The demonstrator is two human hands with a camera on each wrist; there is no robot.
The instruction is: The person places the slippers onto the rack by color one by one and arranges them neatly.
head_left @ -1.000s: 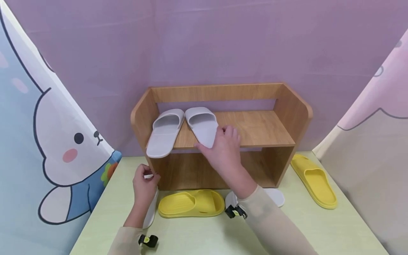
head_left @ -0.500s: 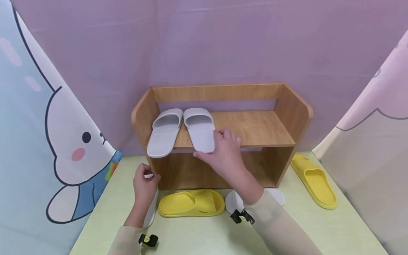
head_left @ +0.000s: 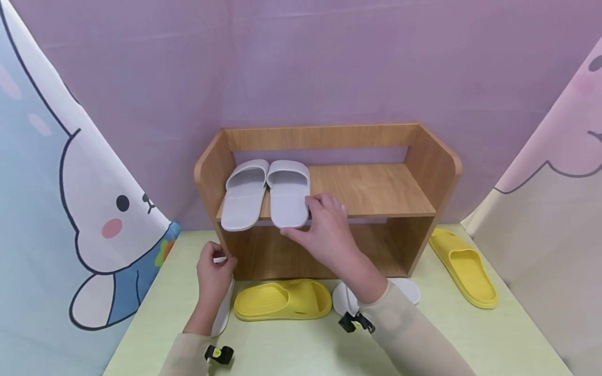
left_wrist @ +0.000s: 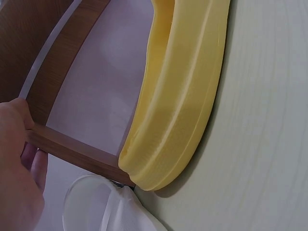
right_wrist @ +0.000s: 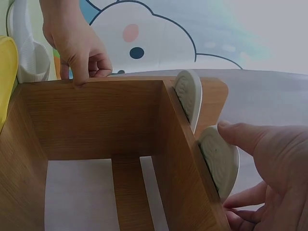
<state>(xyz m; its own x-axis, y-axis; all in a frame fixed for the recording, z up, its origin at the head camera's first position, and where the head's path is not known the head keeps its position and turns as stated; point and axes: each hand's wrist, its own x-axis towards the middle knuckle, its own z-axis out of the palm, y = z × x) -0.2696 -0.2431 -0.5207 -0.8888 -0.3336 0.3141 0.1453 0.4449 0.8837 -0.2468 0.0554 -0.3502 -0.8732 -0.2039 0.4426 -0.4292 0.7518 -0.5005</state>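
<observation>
Two light grey slippers stand side by side on the upper board of a small wooden shoe rack [head_left: 367,183], heels jutting over its front edge. My right hand [head_left: 327,235] holds the right-hand grey slipper [head_left: 289,201] near its heel, thumb at the heel end and fingers along its right side. The left-hand grey slipper [head_left: 243,201] lies close against it. At the rack's left side panel, my left hand [head_left: 215,274] grips the front edge; in the left wrist view the thumb [left_wrist: 21,113] lies on one face and fingers show beyond it.
A yellow slipper [head_left: 282,300] lies crosswise before the rack. To its right, a white slipper [head_left: 408,290] is partly hidden by my right arm. Another white slipper [head_left: 223,313] shows beside my left wrist. A second yellow slipper [head_left: 470,277] lies right of the rack.
The right-hand grey slipper has swung from slanted to nearly straight and shifted left, closer to the other. My right hand moved left with it. My left hand has stayed put.
</observation>
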